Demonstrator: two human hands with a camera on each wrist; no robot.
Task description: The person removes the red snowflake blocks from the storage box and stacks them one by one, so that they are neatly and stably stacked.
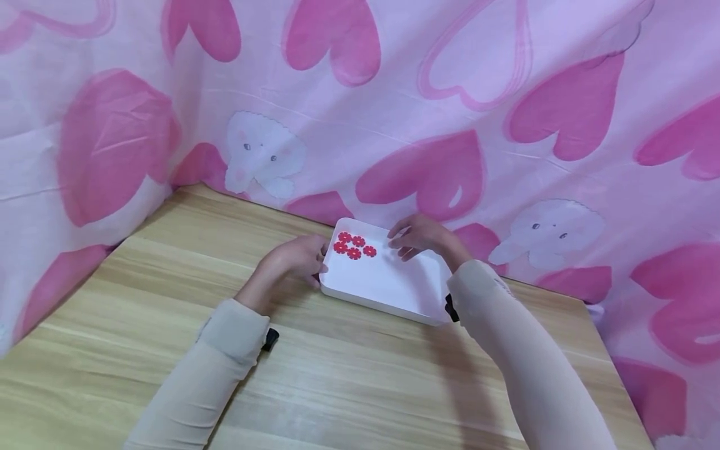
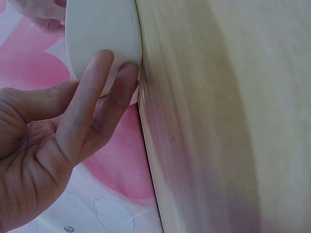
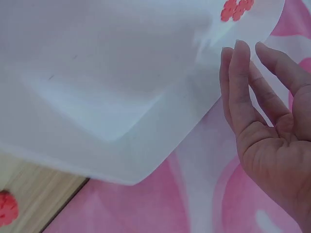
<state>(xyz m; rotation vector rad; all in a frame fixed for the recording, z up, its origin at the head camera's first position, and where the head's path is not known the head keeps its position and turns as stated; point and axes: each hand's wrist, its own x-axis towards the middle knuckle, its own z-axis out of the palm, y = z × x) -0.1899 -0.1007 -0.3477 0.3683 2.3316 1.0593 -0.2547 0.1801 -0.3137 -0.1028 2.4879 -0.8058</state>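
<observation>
A shallow white tray lies on the wooden table. Several red flower-shaped pieces sit together at its far left; the right wrist view shows part of that cluster. At the tray's left end, my left hand holds the wall, with fingertips on the outer side and another digit at the rim. My right hand hovers over the far side of the tray, its fingers loosely bent and close together. Nothing shows between them.
Another red piece lies on wood beyond the tray, hidden in the head view. A pink heart-patterned curtain hangs along the table's far edge, close behind the tray. Bare wooden tabletop extends in front.
</observation>
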